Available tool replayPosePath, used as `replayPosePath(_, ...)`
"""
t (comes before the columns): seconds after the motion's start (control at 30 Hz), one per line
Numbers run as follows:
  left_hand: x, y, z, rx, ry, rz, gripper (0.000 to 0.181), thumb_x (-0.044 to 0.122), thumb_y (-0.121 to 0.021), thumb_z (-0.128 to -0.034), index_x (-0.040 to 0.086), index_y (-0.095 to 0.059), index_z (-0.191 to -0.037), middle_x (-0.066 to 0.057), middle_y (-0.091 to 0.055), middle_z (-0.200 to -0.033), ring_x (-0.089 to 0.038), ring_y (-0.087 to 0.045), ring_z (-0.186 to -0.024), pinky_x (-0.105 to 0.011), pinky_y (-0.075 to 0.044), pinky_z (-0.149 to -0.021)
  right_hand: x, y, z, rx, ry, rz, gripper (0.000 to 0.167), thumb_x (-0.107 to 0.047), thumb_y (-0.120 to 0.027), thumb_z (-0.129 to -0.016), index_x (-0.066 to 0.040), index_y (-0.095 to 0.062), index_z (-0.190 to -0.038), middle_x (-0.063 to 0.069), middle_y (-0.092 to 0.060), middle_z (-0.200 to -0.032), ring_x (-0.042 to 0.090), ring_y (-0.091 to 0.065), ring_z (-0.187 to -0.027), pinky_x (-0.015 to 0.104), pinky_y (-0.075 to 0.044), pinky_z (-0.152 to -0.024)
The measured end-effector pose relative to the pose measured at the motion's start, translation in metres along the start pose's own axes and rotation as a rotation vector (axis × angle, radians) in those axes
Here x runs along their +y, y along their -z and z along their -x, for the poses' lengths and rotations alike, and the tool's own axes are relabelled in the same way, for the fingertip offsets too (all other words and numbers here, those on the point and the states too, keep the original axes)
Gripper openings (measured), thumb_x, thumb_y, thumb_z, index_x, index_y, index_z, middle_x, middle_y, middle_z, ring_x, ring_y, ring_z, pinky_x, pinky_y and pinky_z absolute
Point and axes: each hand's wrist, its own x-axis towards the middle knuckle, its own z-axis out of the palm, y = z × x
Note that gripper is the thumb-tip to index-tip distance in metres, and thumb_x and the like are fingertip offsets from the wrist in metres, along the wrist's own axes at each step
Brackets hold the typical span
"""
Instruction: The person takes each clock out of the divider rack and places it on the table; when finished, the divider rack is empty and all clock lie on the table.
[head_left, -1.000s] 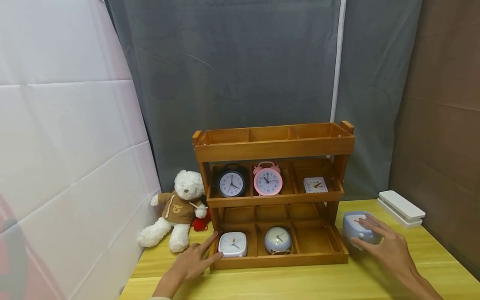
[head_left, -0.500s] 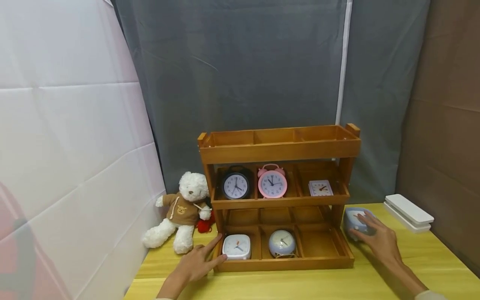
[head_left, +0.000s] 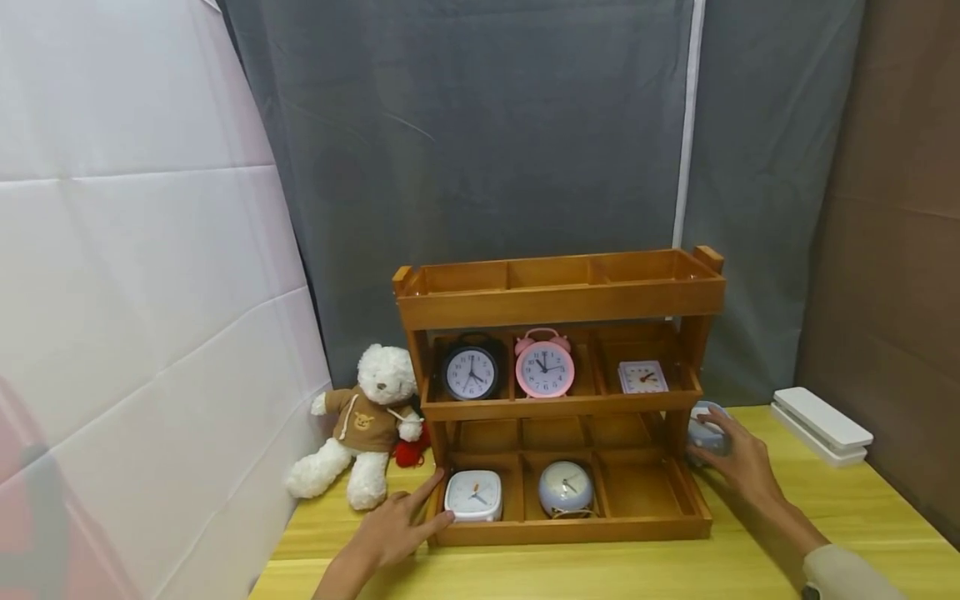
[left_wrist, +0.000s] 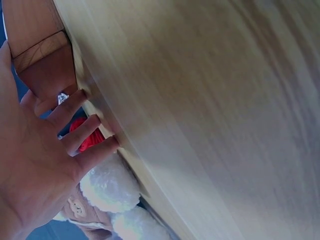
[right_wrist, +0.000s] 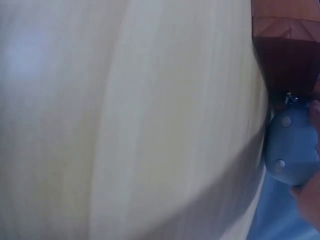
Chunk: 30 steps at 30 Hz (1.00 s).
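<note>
A three-tier wooden shelf [head_left: 558, 302] stands on the table. At its right side my right hand [head_left: 742, 467] grips a blue alarm clock [head_left: 708, 429], partly hidden behind the shelf's lower right side and my fingers. The clock's underside shows round feet [right_wrist: 286, 121] in the right wrist view. My left hand [head_left: 393, 529], fingers spread, rests against the shelf's lower left corner, near a white square clock [head_left: 473, 496] in the bottom tier. The wooden corner [left_wrist: 47, 70] also shows by my fingers in the left wrist view.
Beside the white clock sits a round blue clock [head_left: 566, 489]. The middle tier holds a black clock [head_left: 472, 372], a pink twin-bell clock [head_left: 545, 368] and a small lilac clock [head_left: 642, 377]. A teddy bear [head_left: 367, 425] leans at left; white boxes [head_left: 822, 425] lie right.
My right hand has moved the blue clock left and back, close against the shelf's right side. My left hand stays at the corner. The head view has shifted slightly.
</note>
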Motion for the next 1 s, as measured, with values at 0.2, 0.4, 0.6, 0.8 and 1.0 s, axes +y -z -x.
replayPosePath(0.2,-0.002,-0.002,0.001,-0.007,0.003,0.002,0.078,0.076,-0.054,-0.0940,0.038,-0.040,-0.161,-0.028,-0.064,-0.130,-0.047,-0.065,-0.113,-0.068,-0.051,-0.091,0.000,0.009,0.000,-0.090,-0.026,-0.005,0.066,-0.018,-0.095,-0.075,-0.004,-0.067,-0.132,0.031,-0.057,-0.142,0.054,-0.059,-0.119,0.061,-0.051,-0.090)
replayPosePath(0.4,-0.002,0.001,0.006,-0.010,0.004,-0.002,0.078,0.074,-0.055,-0.0943,0.036,-0.041,-0.160,-0.026,-0.066,-0.128,-0.045,-0.066,-0.112,-0.066,-0.052,-0.090,-0.006,0.023,0.004,-0.133,0.030,0.003,0.071,-0.019,-0.096,-0.073,-0.003,-0.065,-0.134,0.031,-0.055,-0.144,0.064,-0.046,-0.128,0.079,-0.041,-0.092)
replayPosePath(0.6,-0.003,0.004,0.008,-0.025,-0.003,0.000,0.078,0.073,-0.056,-0.0946,0.034,-0.041,-0.161,-0.026,-0.068,-0.125,-0.044,-0.067,-0.108,-0.064,-0.053,-0.090,-0.023,0.035,0.011,-0.109,0.105,0.035,0.070,-0.019,-0.097,-0.070,-0.004,-0.068,-0.132,0.028,-0.060,-0.140,0.057,-0.055,-0.124,0.062,-0.051,-0.096)
replayPosePath(0.8,-0.003,0.004,0.005,-0.039,-0.027,0.001,0.079,0.073,-0.055,-0.0949,0.034,-0.040,-0.161,-0.026,-0.069,-0.124,-0.044,-0.068,-0.108,-0.063,-0.053,-0.090,-0.049,0.044,0.016,-0.073,0.146,0.027,0.066,-0.021,-0.097,-0.072,-0.006,-0.071,-0.131,0.019,-0.070,-0.129,0.048,-0.065,-0.114,-0.003,-0.029,-0.094)
replayPosePath(1.0,-0.002,0.005,0.000,-0.034,-0.041,-0.015,0.079,0.074,-0.054,-0.0949,0.034,-0.039,-0.162,-0.027,-0.068,-0.124,-0.044,-0.068,-0.107,-0.062,-0.054,-0.089,-0.076,0.040,0.018,-0.054,0.169,0.029,0.060,-0.021,-0.098,-0.069,-0.006,-0.075,-0.123,0.015,-0.076,-0.114,0.034,-0.073,-0.095,0.011,-0.049,-0.086)
